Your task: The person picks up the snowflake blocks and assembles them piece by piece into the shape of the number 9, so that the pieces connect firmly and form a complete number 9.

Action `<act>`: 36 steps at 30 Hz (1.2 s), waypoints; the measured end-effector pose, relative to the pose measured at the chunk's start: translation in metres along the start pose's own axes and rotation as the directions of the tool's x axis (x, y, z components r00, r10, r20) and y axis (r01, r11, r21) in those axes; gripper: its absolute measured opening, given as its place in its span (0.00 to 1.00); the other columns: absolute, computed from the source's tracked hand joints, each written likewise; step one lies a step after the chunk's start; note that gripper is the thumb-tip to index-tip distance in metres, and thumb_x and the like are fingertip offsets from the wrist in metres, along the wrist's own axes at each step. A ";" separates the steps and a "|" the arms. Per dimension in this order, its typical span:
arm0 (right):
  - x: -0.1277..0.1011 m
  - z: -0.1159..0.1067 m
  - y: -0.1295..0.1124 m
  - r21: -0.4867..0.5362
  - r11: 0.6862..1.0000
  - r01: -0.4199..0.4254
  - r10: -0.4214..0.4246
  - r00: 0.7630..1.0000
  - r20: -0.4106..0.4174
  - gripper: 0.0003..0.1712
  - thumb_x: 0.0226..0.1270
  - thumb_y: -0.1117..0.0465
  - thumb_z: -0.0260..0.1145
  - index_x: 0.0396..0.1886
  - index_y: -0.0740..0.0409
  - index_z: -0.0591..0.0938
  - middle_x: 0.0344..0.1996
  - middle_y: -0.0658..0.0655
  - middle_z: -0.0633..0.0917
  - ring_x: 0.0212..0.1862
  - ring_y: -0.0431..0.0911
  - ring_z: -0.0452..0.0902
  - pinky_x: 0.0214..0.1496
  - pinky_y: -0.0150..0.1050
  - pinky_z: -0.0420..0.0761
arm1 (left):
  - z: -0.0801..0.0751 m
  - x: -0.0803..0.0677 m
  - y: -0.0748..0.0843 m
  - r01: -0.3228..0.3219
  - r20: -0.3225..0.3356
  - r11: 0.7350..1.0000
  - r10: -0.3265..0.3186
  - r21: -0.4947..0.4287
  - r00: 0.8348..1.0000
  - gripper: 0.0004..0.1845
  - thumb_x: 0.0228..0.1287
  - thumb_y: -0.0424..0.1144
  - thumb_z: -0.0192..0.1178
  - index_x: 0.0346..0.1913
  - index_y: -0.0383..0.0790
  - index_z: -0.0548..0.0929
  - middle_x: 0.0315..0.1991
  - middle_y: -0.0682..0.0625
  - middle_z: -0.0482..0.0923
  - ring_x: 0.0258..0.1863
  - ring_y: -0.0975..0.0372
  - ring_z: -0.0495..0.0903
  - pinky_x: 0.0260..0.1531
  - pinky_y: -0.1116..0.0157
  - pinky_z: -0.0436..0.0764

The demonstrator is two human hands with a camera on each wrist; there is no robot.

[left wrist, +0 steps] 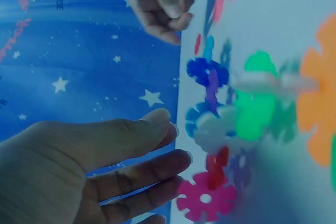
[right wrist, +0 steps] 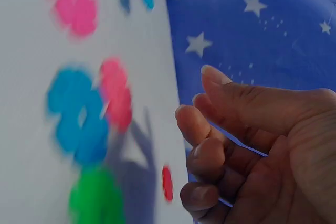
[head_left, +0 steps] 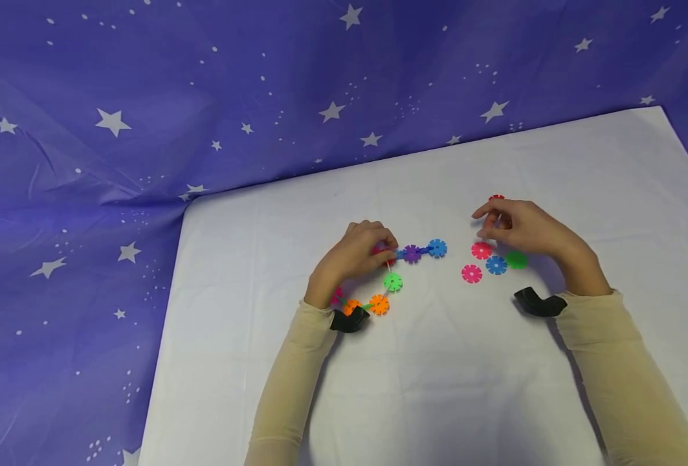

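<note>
A chain of plastic snowflake discs (head_left: 411, 253) lies on the white sheet (head_left: 437, 388), running from blue and purple down to green (head_left: 393, 282) and orange (head_left: 378, 304). My left hand (head_left: 360, 251) rests over the chain's left end. Its fingers (left wrist: 157, 169) are nearly straight beside a pink disc (left wrist: 206, 200) and grip nothing. My right hand (head_left: 515, 226) hovers above loose discs: two pink (head_left: 481, 250), one blue (head_left: 496, 265), one green (head_left: 516, 259). Its fingers (right wrist: 202, 129) are loosely curled and hold nothing. A red disc (head_left: 497, 197) lies just beyond them.
The white sheet lies on a blue star-printed cloth (head_left: 145, 97) that rises behind and to the left. Black wrist mounts (head_left: 538, 303) sit at both cuffs. Bare white surface stretches toward the near edge.
</note>
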State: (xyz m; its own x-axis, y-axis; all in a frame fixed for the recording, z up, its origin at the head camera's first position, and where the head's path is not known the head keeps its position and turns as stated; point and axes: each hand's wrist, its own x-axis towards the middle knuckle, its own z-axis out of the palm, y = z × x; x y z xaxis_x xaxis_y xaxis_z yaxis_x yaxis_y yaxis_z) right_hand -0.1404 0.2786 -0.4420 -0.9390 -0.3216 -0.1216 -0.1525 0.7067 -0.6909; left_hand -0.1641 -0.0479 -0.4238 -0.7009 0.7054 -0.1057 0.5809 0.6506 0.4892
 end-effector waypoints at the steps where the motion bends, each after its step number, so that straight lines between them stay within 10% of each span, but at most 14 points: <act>1: -0.003 -0.001 0.003 -0.012 1.000 -0.009 0.009 1.000 0.002 0.19 0.59 0.63 0.73 0.50 0.61 0.82 0.33 0.54 0.78 0.32 0.44 0.69 0.34 0.30 0.70 | -0.001 -0.001 0.002 -0.007 0.004 1.000 0.007 -0.003 1.000 0.09 0.67 0.43 0.63 0.45 0.44 0.85 0.43 0.53 0.81 0.46 0.58 0.74 0.56 0.57 0.66; 15: -0.013 0.018 0.006 -0.142 0.989 0.029 -0.017 0.996 0.086 0.17 0.56 0.64 0.74 0.42 0.64 0.79 0.27 0.54 0.73 0.32 0.46 0.67 0.34 0.37 0.69 | 0.007 0.017 0.033 -0.008 0.130 1.000 0.004 0.027 0.992 0.32 0.61 0.47 0.69 0.67 0.43 0.72 0.57 0.48 0.75 0.55 0.58 0.72 0.59 0.57 0.66; 36: -0.011 0.030 0.003 -0.163 0.985 0.054 -0.049 0.998 0.035 0.22 0.55 0.63 0.75 0.46 0.63 0.77 0.32 0.56 0.75 0.35 0.47 0.69 0.39 0.42 0.74 | 0.056 0.037 0.038 -0.004 -0.104 0.992 0.017 0.124 0.994 0.24 0.66 0.52 0.62 0.62 0.47 0.79 0.49 0.50 0.78 0.45 0.60 0.74 0.49 0.64 0.72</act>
State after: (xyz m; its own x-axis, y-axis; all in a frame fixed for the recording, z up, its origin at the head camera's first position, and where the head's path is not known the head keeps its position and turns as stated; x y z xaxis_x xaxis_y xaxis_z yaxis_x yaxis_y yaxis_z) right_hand -0.1210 0.2659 -0.4640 -0.9190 -0.3778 -0.1124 -0.2515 0.7816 -0.5708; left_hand -0.1451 0.0187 -0.4576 -0.7303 0.6831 -0.0064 0.6306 0.6778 0.3781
